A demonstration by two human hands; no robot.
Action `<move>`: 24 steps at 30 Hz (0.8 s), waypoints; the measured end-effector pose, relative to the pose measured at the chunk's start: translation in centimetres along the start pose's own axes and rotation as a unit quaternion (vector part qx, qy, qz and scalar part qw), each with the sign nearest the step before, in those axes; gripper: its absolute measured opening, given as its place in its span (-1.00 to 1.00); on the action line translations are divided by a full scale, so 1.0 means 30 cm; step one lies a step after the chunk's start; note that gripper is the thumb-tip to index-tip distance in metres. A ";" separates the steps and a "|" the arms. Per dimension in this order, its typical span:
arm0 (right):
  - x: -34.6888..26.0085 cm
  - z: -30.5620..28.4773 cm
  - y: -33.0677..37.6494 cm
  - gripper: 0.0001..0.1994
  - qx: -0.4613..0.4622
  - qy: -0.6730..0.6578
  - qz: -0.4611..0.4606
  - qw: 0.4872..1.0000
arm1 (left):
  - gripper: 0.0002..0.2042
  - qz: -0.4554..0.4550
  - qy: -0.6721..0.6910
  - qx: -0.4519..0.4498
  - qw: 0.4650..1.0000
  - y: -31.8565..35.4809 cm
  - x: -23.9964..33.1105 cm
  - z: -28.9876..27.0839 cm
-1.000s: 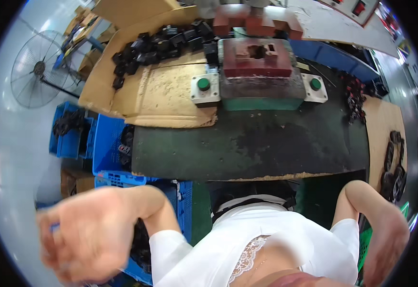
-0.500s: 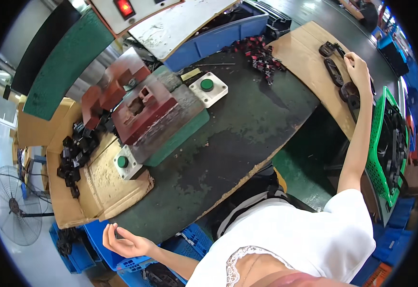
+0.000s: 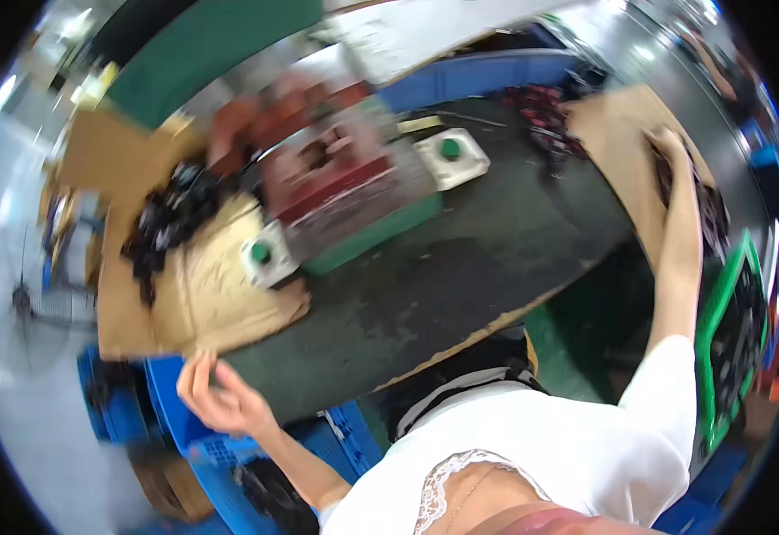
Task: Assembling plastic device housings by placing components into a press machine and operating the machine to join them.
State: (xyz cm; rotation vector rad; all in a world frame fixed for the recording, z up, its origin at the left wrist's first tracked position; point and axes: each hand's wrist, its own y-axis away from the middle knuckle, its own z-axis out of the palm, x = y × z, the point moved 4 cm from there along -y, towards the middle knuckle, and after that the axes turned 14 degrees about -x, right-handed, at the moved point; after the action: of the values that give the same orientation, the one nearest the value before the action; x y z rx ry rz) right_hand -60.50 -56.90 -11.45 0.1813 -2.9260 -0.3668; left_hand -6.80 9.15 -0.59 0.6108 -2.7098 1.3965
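Observation:
My right hand reaches out at the far right, over a cardboard sheet with dark elongated parts on it. Blur smears its fingers, so whether they grip one of the parts cannot be made out. My left hand hovers at the lower left, near the table's front edge and a cardboard box. Its fingers are loosely curled and apart, with nothing in them. Between the hands, on the dark table, stands a red metal fixture on a green-sided base.
White boxes with green buttons flank the fixture. Black parts lie in the cardboard box. Red and black pieces are heaped before a blue bin. A green basket stands right; blue crates sit lower left.
The whole view has swung, shifting the table and fixture rightward in the picture. My right hand stays over the cardboard sheet, lower in view. My left hand appears higher and stays empty.

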 end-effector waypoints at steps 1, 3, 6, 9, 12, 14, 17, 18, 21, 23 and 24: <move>0.139 -0.004 -0.013 -0.45 0.058 0.006 0.022 0.998 | -0.89 0.008 0.047 0.003 0.999 -0.028 -0.031 0.032; 0.120 0.007 -0.065 -0.48 0.038 -0.193 0.047 0.979 | -0.84 0.008 0.051 -0.011 0.999 -0.067 -0.068 0.016; 0.207 -0.141 0.002 -0.63 0.362 0.024 -0.092 0.927 | -0.81 0.008 0.114 -0.030 0.993 -0.136 -0.161 0.040; -0.307 -0.282 0.242 -0.73 0.384 -0.118 -0.257 0.879 | -0.84 -0.012 0.099 -0.148 0.984 -0.238 -0.226 0.080; -0.861 -0.393 0.728 -0.67 0.241 -0.233 -0.473 0.815 | -0.86 -0.035 0.100 -0.250 0.962 -0.316 -0.363 0.257; -1.135 -0.410 0.962 -0.51 0.200 -0.187 -0.585 0.763 | -0.80 -0.002 0.071 -0.239 0.968 -0.336 -0.514 0.376; -1.388 -0.396 1.108 -0.44 0.311 -0.022 -0.692 0.651 | -0.65 0.059 -0.079 -0.238 0.966 -0.415 -0.562 0.575; -1.461 -0.398 1.115 -0.45 0.331 -0.008 -0.689 0.645 | -0.60 0.056 -0.137 -0.258 0.955 -0.439 -0.546 0.617; -1.588 -0.424 1.079 -0.48 0.343 -0.003 -0.692 0.636 | -0.52 0.054 -0.243 -0.300 0.921 -0.478 -0.521 0.702; -1.627 -0.435 1.081 -0.52 0.311 -0.032 -0.704 0.637 | -0.50 0.048 -0.266 -0.296 0.916 -0.485 -0.519 0.717; -1.638 -0.443 1.085 -0.52 0.310 -0.033 -0.705 0.637 | -0.51 0.035 -0.276 -0.297 0.914 -0.487 -0.524 0.721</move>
State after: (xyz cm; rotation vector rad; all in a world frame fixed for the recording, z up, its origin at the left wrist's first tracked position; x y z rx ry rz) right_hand -13.12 -21.62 1.20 2.5135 -2.0718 0.5255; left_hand 16.13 -10.36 -5.36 0.9557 -3.3592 0.3504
